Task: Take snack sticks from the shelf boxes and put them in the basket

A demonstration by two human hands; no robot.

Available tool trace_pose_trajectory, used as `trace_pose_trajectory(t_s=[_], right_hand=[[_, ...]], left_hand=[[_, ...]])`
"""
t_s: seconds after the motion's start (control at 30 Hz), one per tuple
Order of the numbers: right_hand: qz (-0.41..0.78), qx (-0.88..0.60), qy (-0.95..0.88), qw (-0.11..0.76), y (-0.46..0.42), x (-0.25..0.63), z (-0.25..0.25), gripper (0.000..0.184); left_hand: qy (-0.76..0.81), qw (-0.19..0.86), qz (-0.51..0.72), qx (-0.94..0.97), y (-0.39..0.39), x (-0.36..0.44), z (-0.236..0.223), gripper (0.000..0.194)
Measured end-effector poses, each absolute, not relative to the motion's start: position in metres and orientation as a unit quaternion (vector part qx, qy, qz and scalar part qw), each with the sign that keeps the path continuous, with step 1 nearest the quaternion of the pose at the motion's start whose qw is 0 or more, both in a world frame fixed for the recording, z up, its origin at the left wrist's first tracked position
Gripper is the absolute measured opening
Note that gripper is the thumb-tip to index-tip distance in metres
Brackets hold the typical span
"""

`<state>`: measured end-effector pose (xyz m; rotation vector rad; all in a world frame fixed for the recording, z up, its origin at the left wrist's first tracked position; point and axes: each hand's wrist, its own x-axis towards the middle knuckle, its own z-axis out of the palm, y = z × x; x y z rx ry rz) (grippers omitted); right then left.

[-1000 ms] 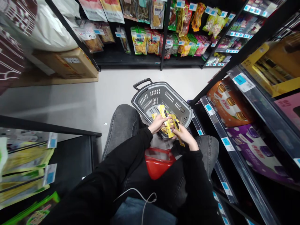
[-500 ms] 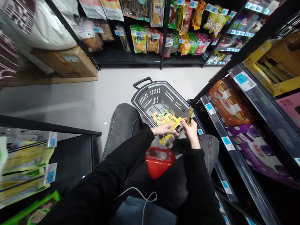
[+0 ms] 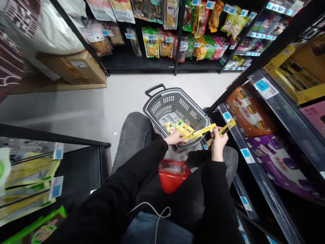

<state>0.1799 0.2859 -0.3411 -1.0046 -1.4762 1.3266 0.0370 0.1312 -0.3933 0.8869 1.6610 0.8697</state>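
Note:
My left hand (image 3: 175, 138) is closed on the near end of a long yellow stick packet (image 3: 199, 133). The packet slants up to the fingertips of my right hand (image 3: 217, 145). That hand also grips another yellow stick packet (image 3: 229, 126), which pokes out on both sides of its fingers toward the shelf. Just beyond my hands, a grey shopping basket (image 3: 175, 89) stands on the floor, its handle at the far left. Yellow packets and a green one (image 3: 180, 124) lie together in its near part. Print on the packets is too small to read.
A red container-like object (image 3: 175, 181) is between my legs. Shelves of snack bags (image 3: 151, 44) line the back. Close on my right are shelves with orange (image 3: 245, 110) and purple (image 3: 281, 162) packs. A cardboard box (image 3: 81, 69) stands at the left, and a white cable (image 3: 159, 216) crosses my lap.
My right hand has moved right, away from the left, and its packet has tilted from upright to slanting. A long yellow packet now spans between both hands. The basket has stayed put.

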Motion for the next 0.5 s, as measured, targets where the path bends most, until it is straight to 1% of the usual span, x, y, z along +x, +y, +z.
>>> trace_pose_trajectory(t_s=[0.07, 0.17, 0.37, 0.5], right_hand=[[0.535, -0.413, -0.594, 0.436, 0.286, 0.180, -0.340, 0.030], [0.517, -0.439, -0.622, 0.391, 0.285, 0.177, -0.346, 0.030], [0.448, -0.458, -0.705, 0.304, 0.286, 0.165, -0.376, 0.024], [0.451, -0.492, -0.687, 0.288, 0.287, 0.159, -0.394, 0.020]], left_hand=[[0.731, 0.476, 0.327, 0.365, 0.128, 0.036, -0.400, 0.014], [0.774, 0.441, 0.272, 0.362, 0.120, 0.038, -0.412, 0.013], [0.791, 0.445, 0.204, 0.366, 0.116, 0.043, -0.419, 0.019], [0.792, 0.445, 0.207, 0.364, 0.117, 0.042, -0.418, 0.021]])
